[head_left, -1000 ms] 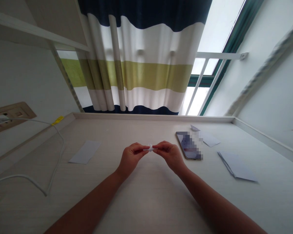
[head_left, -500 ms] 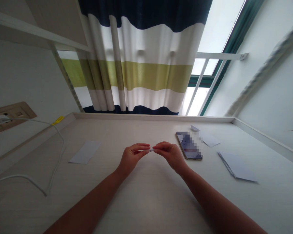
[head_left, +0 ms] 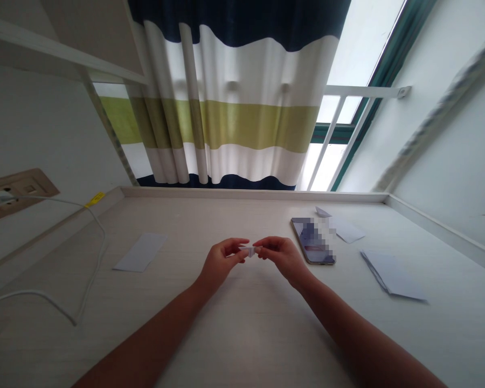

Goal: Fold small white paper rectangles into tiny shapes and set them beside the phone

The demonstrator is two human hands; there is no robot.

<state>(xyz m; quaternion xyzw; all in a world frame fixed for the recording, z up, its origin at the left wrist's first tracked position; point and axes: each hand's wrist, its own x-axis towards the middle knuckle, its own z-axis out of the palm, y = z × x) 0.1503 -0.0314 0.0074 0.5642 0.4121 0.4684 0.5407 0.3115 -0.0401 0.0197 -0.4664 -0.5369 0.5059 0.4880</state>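
Observation:
Between my two hands is a small piece of folded white paper (head_left: 250, 251), a pointed part of it showing below the fingertips. My left hand (head_left: 225, 257) pinches its left side between thumb and fingers. On the other side my right hand (head_left: 282, 254) grips it with thumb and forefinger. Fingers cover much of the paper, so its full shape is hidden. Just right of my right hand lies a phone (head_left: 313, 241), its screen partly pixelated.
A flat white paper sheet (head_left: 141, 252) lies at left. At right are a stack of folded paper (head_left: 393, 276), another sheet (head_left: 348, 231) and a small folded piece (head_left: 323, 212). A white cable (head_left: 102, 242) runs from the wall socket (head_left: 32, 186). A raised rim (head_left: 246, 195) borders the table's back.
The folded paper has turned between my fingers, and more of its face shows now. My fingers have shifted slightly; both arms stay almost in place.

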